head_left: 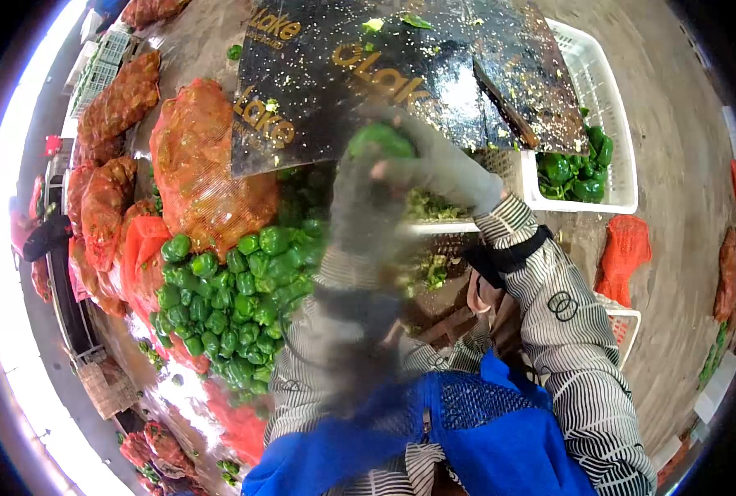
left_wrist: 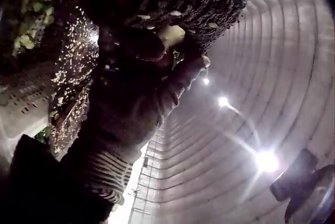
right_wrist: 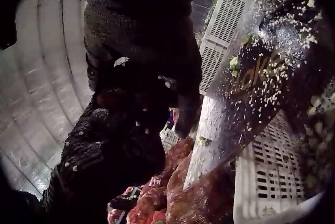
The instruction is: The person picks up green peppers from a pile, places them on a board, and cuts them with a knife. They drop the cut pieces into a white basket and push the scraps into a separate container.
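Observation:
Both hands wear grey gloves and meet over the near edge of a dark board. Between them is a green pepper, blurred in the head view. The left hand grips it from below and the left. Reaching in from the right, the right hand has its thumb and fingers round its side. In the left wrist view a small pale piece shows between the left hand and the right hand. Seed specks dot the dark gloves in the right wrist view, where the pepper cannot be made out.
A knife lies on the seed-strewn board. Whole green peppers are heaped at left, near filled red mesh sacks. At right a white crate holds peppers. Scraps lie in a container below the board.

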Motion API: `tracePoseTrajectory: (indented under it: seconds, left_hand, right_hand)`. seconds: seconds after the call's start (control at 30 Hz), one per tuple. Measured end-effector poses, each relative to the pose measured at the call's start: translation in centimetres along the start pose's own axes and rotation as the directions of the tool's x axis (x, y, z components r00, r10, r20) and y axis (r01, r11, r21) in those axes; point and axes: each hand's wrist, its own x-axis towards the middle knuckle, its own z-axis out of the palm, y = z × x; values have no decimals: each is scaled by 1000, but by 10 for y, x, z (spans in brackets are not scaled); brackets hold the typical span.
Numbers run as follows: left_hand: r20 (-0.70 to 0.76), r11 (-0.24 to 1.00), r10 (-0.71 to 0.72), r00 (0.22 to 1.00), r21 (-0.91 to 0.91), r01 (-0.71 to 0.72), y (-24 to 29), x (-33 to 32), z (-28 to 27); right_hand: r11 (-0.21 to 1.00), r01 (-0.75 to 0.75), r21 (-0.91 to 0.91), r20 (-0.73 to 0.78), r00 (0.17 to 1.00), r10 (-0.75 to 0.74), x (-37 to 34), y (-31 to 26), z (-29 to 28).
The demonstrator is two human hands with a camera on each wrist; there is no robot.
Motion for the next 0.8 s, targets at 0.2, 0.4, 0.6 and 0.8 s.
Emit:
tracePoseTrajectory:
  seconds: [0.2, 0.4, 0.6, 0.8]
  left_hand:
    - [65, 767, -353, 933, -552, 328, -12, -2, -4]
    - [146, 831, -466, 873, -267, 488, -5, 4, 1]
    - [577, 663, 123, 807, 558, -500, -22, 11, -9]
    - [570, 639, 103, 815, 590, -493, -20, 8, 16]
  right_hand:
    - [963, 84, -257, 21, 996, -81, -2, 5, -5]
    - [994, 41, -98, 139, 990, -27, -7, 15, -28]
    - [991, 94, 96, 129, 986, -106, -14, 16, -48]
    - [851, 383, -359, 59, 920, -389, -20, 33, -73]
